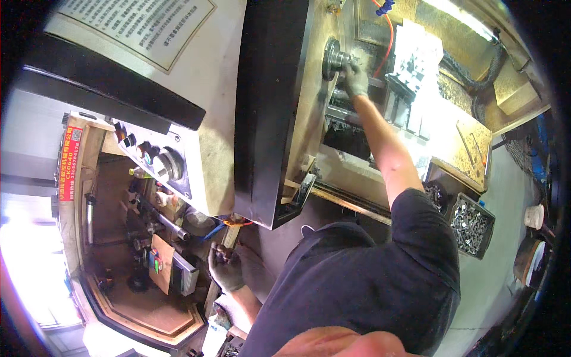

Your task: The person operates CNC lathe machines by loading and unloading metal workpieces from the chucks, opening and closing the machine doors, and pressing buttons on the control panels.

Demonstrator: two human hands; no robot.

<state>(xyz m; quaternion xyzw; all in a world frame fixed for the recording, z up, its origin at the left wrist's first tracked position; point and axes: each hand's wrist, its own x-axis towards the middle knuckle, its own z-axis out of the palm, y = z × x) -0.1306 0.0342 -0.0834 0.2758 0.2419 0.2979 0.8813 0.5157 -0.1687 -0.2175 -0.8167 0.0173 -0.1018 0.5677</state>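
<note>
My right arm stretches into the open bay of a lathe. My gloved right hand (pixel 356 80) is at the round metal spindle chuck (pixel 331 59), fingers closed at its front end. Whatever small piece they pinch there is hidden by the fingers. Lower down, by my side, my gloved left hand (pixel 226 271) is palm up with curled fingers. It holds small dark metal parts (pixel 223 253), too small to make out further.
A brightly lit tool slide (pixel 416 65) stands right of the chuck, with a red hose (pixel 391 35) above. The black door (pixel 270 107) and control panel (pixel 169 163) are at left. A bin of metal pieces (pixel 471 226) sits at right, below a tray with hooked rods (pixel 467 146).
</note>
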